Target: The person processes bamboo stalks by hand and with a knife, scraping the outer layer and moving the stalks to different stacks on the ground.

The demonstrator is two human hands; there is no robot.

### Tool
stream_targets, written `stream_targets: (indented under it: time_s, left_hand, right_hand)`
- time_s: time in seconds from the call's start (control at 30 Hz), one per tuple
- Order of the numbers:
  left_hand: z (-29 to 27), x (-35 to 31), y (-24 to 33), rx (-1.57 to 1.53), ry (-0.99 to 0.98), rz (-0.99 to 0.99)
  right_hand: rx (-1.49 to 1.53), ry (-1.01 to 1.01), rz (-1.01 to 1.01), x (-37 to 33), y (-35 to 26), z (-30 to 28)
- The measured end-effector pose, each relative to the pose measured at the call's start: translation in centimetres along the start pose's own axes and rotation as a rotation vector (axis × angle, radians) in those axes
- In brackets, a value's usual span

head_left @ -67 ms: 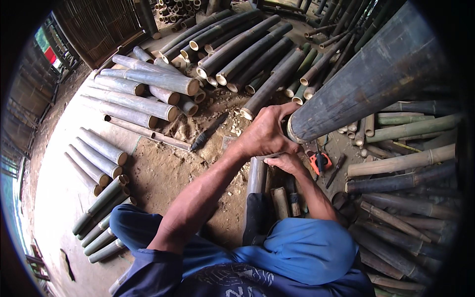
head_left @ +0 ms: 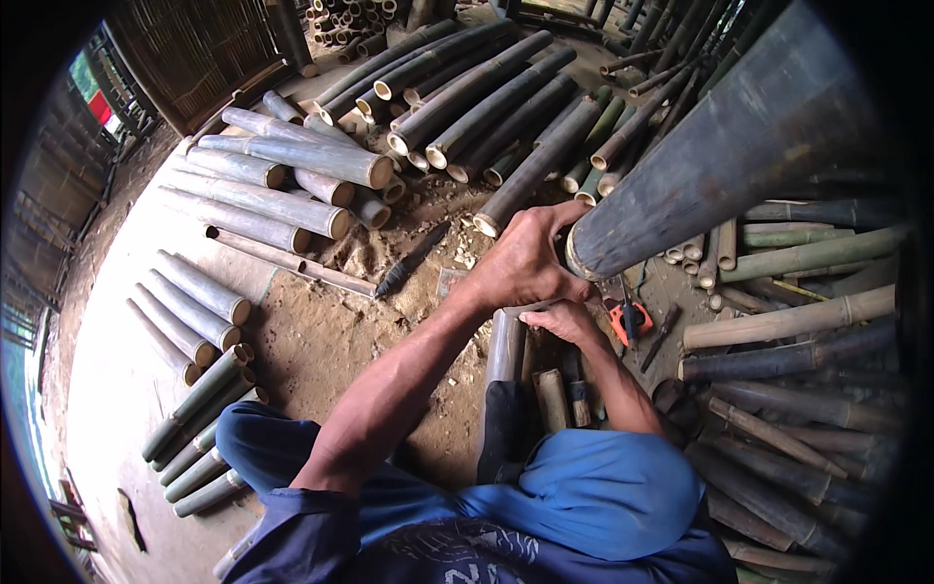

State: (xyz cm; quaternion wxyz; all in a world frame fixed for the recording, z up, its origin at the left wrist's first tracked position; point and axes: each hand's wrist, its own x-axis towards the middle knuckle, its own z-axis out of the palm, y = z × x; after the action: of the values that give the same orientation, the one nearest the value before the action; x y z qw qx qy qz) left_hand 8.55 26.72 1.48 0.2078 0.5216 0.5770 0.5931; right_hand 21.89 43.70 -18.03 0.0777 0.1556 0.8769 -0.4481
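Observation:
A thick dark bamboo pole [head_left: 700, 161] slants in from the upper right, its pale cut lower end close to my hands. My left hand [head_left: 530, 258] is closed at that end, its fingers bent against the bamboo and partly hidden behind it. Just beneath, my right hand [head_left: 564, 319] is closed, with its thumb pointing left; whatever its fingers hold is hidden. The thumb lies by the top of a grey upright post [head_left: 505, 346], which has a black wrapping [head_left: 501, 419] lower down and stands between my knees.
Cut bamboo lengths [head_left: 292, 195] lie stacked ahead and to the left, with more bamboo poles [head_left: 793, 316] along the right. Beyond my right hand sits an orange-and-black tool [head_left: 630, 319]. A dark-sheathed object [head_left: 413, 258] rests on the dirt floor [head_left: 321, 341] among wood chips.

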Motion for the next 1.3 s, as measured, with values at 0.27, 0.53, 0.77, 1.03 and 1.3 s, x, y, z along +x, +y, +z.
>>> stream_targets:
  time_s: [0.27, 0.53, 0.77, 1.03, 1.3]
  left_hand:
    - [-6.0, -1.2, -3.4, 0.005, 0.374, -0.387]
    - [-11.7, -21.3, -17.9, 0.804, 0.415, -1.063]
    - [-12.2, -26.4, -21.6, 0.906, 0.396, -1.193]
    - [-3.6, -19.1, -16.9, 0.302, 0.282, -0.750]
    - [4.2, -15.8, -7.6, 0.496, -0.210, -0.991]
  right_hand:
    - [-0.063, -0.122, -0.230, -2.1, -8.6, 1.4]
    - [-0.538, 0.058, 0.486, -8.9, 8.4, 2.3]
    - [-0.523, -0.019, 0.595, -10.9, 12.6, 5.4]
    - [0.682, 0.058, 0.497, -8.6, 4.4, 0.7]
    - [1.327, -0.147, 0.466, -4.7, -2.6, 6.5]
